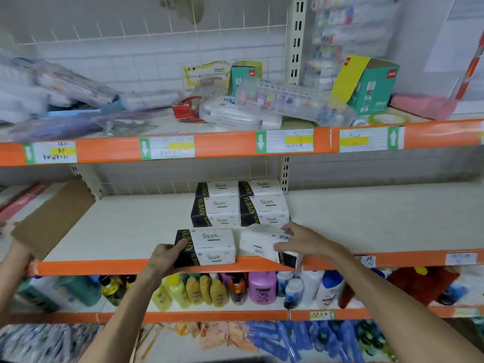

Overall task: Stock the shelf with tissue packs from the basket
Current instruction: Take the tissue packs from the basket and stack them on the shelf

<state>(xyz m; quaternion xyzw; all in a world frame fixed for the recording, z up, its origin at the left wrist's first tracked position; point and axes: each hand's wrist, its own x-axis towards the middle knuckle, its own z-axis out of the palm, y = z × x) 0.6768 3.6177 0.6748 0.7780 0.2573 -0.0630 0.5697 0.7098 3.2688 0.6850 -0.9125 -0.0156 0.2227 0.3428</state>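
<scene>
Several white tissue packs with black ends point(239, 203) stand stacked at the back of the middle shelf point(125, 226). My left hand point(163, 256) grips the black end of a tissue pack point(209, 246) lying at the shelf's front edge. To its right, my right hand point(296, 241) holds a second tissue pack point(262, 244), tilted, with its black end hanging over the orange rail. The basket is out of view.
Another person's hand point(15, 252) holds a brown cardboard sheet point(52, 218) at the shelf's left end. The upper shelf point(227, 145) carries stationery boxes and plastic packets. Bottles point(235, 288) fill the shelf below. Bare shelf surface lies on both sides of the stack.
</scene>
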